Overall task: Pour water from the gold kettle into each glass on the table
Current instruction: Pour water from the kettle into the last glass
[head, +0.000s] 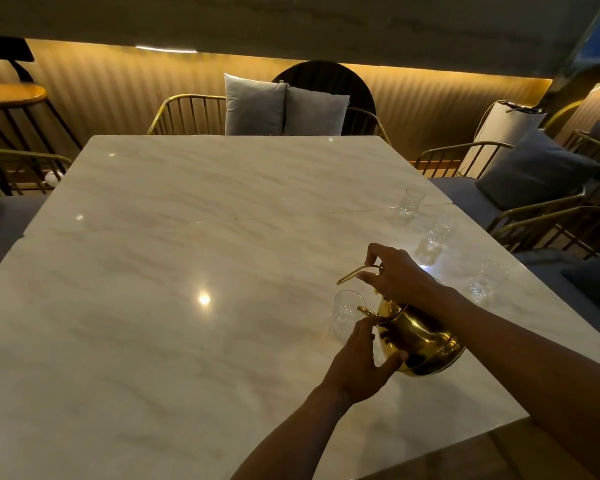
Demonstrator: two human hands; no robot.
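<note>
body: two forearms, bare to frame edge | left hand [355, 363] bare | right hand [397, 277] bare

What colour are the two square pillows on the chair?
The two square pillows are light grey, seen in the head view.
</note>
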